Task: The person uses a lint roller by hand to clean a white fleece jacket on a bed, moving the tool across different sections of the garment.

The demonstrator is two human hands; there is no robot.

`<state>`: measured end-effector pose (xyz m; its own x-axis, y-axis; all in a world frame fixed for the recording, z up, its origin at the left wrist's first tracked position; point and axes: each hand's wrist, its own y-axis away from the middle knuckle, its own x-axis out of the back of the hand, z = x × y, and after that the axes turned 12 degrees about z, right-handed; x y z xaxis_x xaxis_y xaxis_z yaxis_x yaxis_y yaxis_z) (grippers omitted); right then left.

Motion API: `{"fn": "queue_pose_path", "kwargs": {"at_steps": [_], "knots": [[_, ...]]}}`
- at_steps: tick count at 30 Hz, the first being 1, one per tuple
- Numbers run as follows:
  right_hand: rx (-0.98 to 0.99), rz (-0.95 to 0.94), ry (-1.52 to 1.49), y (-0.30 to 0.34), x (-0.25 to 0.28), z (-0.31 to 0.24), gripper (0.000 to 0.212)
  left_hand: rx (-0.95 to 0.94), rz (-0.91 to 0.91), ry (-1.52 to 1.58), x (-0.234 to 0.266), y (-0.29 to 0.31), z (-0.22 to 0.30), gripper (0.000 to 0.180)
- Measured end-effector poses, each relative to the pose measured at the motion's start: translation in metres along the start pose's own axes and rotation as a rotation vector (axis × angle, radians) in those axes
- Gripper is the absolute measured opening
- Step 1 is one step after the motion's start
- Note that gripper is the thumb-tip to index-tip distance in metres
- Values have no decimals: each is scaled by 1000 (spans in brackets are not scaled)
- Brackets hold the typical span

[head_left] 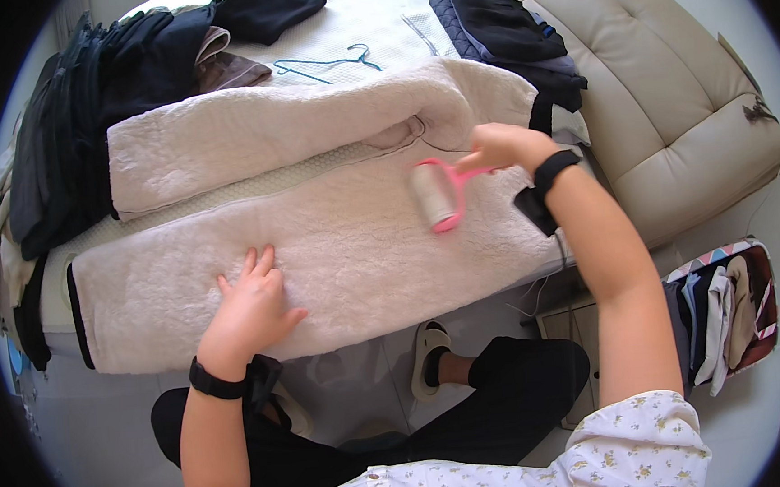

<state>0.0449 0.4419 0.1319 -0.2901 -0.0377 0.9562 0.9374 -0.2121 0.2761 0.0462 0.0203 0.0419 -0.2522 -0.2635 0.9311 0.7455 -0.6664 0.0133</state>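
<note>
While the left hand (254, 305) lies spread on likely soft, floppy pale fleece (346, 256), the right hand (508, 147) grips a probably light lint roller (432, 197) by its pink handle (474, 172), seemingly the surest hold.

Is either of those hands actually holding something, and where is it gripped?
The right hand holds the roller by its pink handle. The left hand holds nothing; it lies spread on the pale fleece.

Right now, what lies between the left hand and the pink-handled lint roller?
The head view shows only the cream fleece garment between the left hand and the lint roller, nothing on it.
</note>
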Motion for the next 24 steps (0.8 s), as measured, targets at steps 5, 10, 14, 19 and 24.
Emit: {"fn": "queue_pose_path", "kwargs": {"at_steps": [5,10,14,19,24], "knots": [[-262,161,487,48,-2,73,52,-3,-12,-9,1,-2,0,52],[-238,127,468,59,3,57,55,-2,17,-40,-1,1,1,57],[-11,60,49,47,3,14,58,-8,11,-75,-2,1,4,62],[299,-44,-424,19,-49,-100,63,4,-18,-20,-2,-2,-3,54],[265,-45,-442,44,-47,-122,63,0,-17,62,0,0,-9,48]]}}
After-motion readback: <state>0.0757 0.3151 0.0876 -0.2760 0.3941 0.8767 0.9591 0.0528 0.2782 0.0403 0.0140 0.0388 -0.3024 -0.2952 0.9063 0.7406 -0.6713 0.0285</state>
